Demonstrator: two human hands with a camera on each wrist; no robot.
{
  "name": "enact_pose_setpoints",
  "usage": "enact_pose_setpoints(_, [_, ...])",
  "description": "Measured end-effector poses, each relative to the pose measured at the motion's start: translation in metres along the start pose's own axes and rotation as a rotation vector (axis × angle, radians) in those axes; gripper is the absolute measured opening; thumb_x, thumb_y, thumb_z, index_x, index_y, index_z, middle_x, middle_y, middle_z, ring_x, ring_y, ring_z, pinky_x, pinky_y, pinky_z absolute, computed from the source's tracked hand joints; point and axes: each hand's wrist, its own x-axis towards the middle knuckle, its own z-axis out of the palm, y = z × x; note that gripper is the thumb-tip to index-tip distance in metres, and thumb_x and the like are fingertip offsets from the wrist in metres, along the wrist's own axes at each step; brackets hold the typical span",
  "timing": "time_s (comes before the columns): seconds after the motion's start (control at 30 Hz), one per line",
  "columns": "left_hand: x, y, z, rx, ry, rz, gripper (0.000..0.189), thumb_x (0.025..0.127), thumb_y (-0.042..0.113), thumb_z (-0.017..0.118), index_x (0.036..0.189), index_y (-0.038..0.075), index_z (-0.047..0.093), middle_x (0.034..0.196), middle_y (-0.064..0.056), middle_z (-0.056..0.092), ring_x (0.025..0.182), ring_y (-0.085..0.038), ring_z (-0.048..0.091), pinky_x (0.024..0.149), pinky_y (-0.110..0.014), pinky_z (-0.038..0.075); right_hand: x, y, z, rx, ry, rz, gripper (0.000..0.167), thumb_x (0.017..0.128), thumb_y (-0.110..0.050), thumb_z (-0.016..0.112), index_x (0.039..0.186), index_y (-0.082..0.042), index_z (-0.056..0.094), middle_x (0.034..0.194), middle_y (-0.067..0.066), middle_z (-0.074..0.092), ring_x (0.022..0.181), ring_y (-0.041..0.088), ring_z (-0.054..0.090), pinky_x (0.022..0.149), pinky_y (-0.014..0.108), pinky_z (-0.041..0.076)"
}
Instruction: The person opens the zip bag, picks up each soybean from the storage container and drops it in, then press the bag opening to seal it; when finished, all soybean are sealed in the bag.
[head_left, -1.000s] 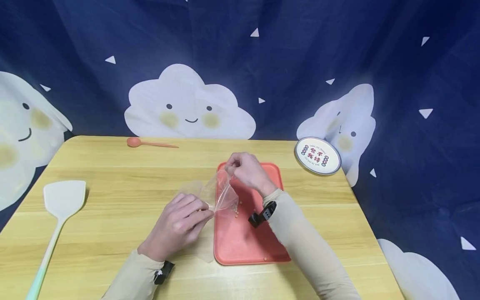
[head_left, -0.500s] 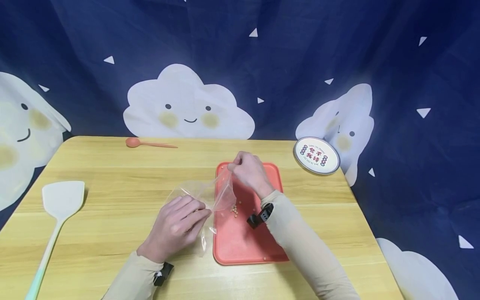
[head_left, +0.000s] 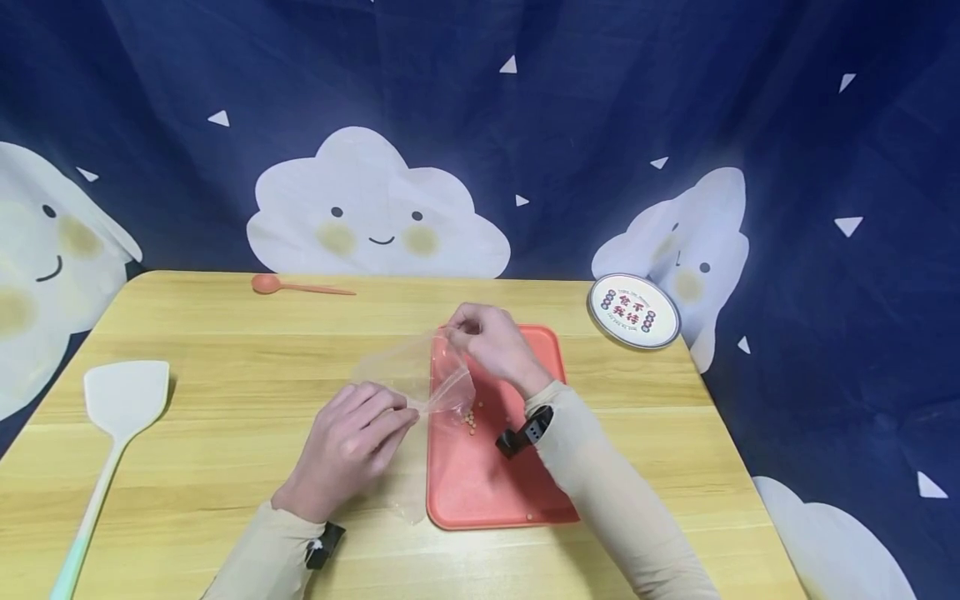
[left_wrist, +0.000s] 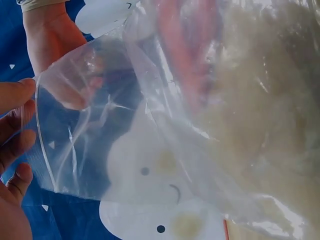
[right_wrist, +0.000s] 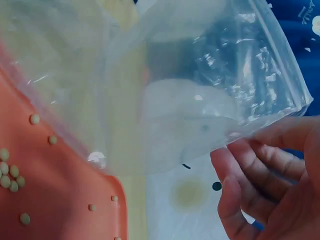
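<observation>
A clear plastic zip bag (head_left: 447,379) is stretched between both hands, over the left part of a red tray (head_left: 487,496). My left hand (head_left: 354,446) pinches the bag at one edge; the left wrist view shows its fingers (left_wrist: 20,142) along the zip strip. My right hand (head_left: 497,346), above the tray's far end, pinches the bag's other side between thumb and finger. Small pale round beans (right_wrist: 12,175) lie clustered on the tray, with several more scattered singly. In the right wrist view no beans are plainly visible inside the bag.
An orange spoon (head_left: 303,288) lies at the table's back edge. A white spatula (head_left: 127,400) with a green handle lies on the left. At the back right corner is an oval plate (head_left: 635,312) with red lettering. A patterned blue curtain (head_left: 570,125) hangs behind the table.
My right hand has shifted slightly left since half a second ago, and the bag between the hands has changed its folds. More beans show on the tray than one second ago.
</observation>
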Motion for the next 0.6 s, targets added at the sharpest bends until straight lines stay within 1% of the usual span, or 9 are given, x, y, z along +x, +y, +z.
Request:
enact_pose_setpoints(0.1, [-0.001,-0.003,-0.001,0.009,0.007,-0.007,0.025,0.100,0.016,0.057,0.089,0.001,0.074,0.089,-0.008,0.068,0.079,-0.026,0.062,0.065,-0.037,0.049,-0.001,0.000,-0.001,0.015,-0.051,-0.037,0.008,0.093,-0.015,0.066,0.095,-0.013,0.073,0.082,-0.005,0.068,0.079,0.013,0.063,0.074,0.032,0.054])
enact_pose_setpoints(0.17, [-0.001,-0.008,-0.003,0.015,0.042,-0.024,0.025,0.099,0.017,0.057,0.091,0.000,0.074,0.092,-0.011,0.069,0.082,-0.029,0.064,0.070,-0.039,0.051,-0.001,0.000,-0.001,0.025,-0.080,-0.045,0.009,0.094,-0.014,0.066,0.097,-0.011,0.074,0.082,-0.005,0.068,0.079,0.013,0.063,0.073,0.031,0.054])
enact_pose_setpoints(0.23, [-0.002,-0.015,-0.007,0.013,0.089,-0.082,0.025,0.098,0.018,0.059,0.095,-0.001,0.073,0.098,-0.014,0.069,0.086,-0.032,0.064,0.078,-0.041,0.050,-0.001,0.000,-0.001,0.038,-0.098,-0.046,0.010,0.094,-0.012,0.065,0.098,-0.009,0.074,0.083,-0.004,0.068,0.080,0.014,0.063,0.073,0.031,0.055])
enact_pose_setpoints(0.27, [-0.003,-0.019,-0.010,0.007,0.103,-0.135,0.025,0.097,0.019,0.059,0.098,-0.002,0.073,0.101,-0.016,0.069,0.089,-0.034,0.062,0.083,-0.040,0.049,-0.001,0.001,-0.001,0.040,-0.103,-0.048,0.010,0.094,-0.012,0.065,0.098,-0.009,0.074,0.083,-0.004,0.068,0.080,0.014,0.063,0.074,0.030,0.055])
enact_pose_setpoints(0.33, [-0.005,-0.027,-0.017,-0.025,0.104,-0.281,0.023,0.095,0.018,0.061,0.104,-0.001,0.071,0.108,-0.015,0.067,0.097,-0.034,0.059,0.091,-0.036,0.045,-0.001,0.001,-0.001,0.044,-0.111,-0.055,0.008,0.094,-0.012,0.066,0.097,-0.010,0.073,0.084,-0.003,0.067,0.081,0.014,0.063,0.075,0.030,0.055])
enact_pose_setpoints(0.4, [-0.009,-0.035,-0.026,-0.062,0.061,-0.443,0.021,0.093,0.012,0.065,0.109,0.001,0.070,0.113,-0.012,0.066,0.104,-0.031,0.056,0.097,-0.030,0.040,-0.002,0.001,-0.001,0.049,-0.118,-0.067,0.007,0.094,-0.012,0.066,0.095,-0.012,0.073,0.084,-0.004,0.067,0.082,0.014,0.062,0.075,0.030,0.054])
enact_pose_setpoints(0.47, [-0.013,-0.042,-0.034,-0.103,0.008,-0.573,0.018,0.091,0.006,0.068,0.109,0.003,0.071,0.112,-0.007,0.067,0.106,-0.025,0.055,0.097,-0.022,0.039,-0.002,0.000,-0.001,0.051,-0.130,-0.085,0.006,0.094,-0.013,0.067,0.095,-0.013,0.072,0.085,-0.004,0.067,0.082,0.013,0.062,0.076,0.030,0.054])
enact_pose_setpoints(0.53, [-0.017,-0.047,-0.039,-0.143,-0.031,-0.645,0.019,0.088,-0.002,0.070,0.106,0.005,0.072,0.106,-0.003,0.068,0.102,-0.017,0.056,0.093,-0.019,0.042,-0.002,0.001,0.000,0.056,-0.145,-0.098,0.005,0.094,-0.013,0.067,0.096,-0.013,0.072,0.086,-0.004,0.067,0.083,0.013,0.062,0.076,0.030,0.054])
enact_pose_setpoints(0.6, [-0.021,-0.051,-0.041,-0.176,-0.050,-0.664,0.017,0.087,-0.004,0.072,0.100,0.007,0.073,0.100,0.000,0.069,0.097,-0.011,0.058,0.090,-0.016,0.044,-0.002,0.001,0.000,0.055,-0.155,-0.111,0.006,0.095,-0.013,0.067,0.096,-0.011,0.072,0.086,-0.004,0.067,0.083,0.013,0.061,0.076,0.031,0.054])
